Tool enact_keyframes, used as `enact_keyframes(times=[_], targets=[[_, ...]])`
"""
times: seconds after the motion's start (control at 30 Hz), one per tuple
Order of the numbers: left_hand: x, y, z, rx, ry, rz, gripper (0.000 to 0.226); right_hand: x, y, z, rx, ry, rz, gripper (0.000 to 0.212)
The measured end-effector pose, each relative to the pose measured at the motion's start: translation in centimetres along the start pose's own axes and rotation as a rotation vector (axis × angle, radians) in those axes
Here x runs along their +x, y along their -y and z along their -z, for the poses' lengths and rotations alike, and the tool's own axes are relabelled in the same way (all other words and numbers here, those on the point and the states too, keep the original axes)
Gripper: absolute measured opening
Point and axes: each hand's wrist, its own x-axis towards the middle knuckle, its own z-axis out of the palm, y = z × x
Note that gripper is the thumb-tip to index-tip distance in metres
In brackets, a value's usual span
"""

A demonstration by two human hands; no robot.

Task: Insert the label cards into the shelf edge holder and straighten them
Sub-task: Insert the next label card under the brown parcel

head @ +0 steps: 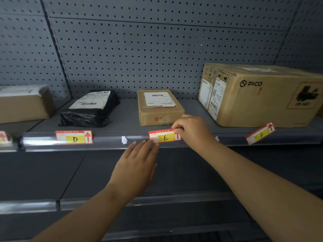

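A black parcel point(90, 109), a small carton point(158, 112) and a PICO carton point(262, 100) sit before grey pegboard point(139, 49).

dim overall | glare on shelf edge holder point(43, 139) | wide-angle bowing at edges | soft blur

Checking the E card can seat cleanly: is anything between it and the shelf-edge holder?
Nothing visible. The E card lies against the holder, right hand pinching its right end, left hand touching its left end. A white paper scrap sits in the holder further left, apart from the card.
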Motion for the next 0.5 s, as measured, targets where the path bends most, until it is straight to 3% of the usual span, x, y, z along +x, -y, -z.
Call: enact_keyframes(times=[0.2,0.5], targets=[[2.3,1.1,0.9,0.014,-0.116,0.151,0.053,-0.1,-0.1,-0.3,0.025,-0.019,-0.017,0.011],[2.8,1.1,0.3,0.021,-0.080,0.124,0.059,-0.5,-0.7,-0.7,-0.011,-0.094,0.007,0.014]])
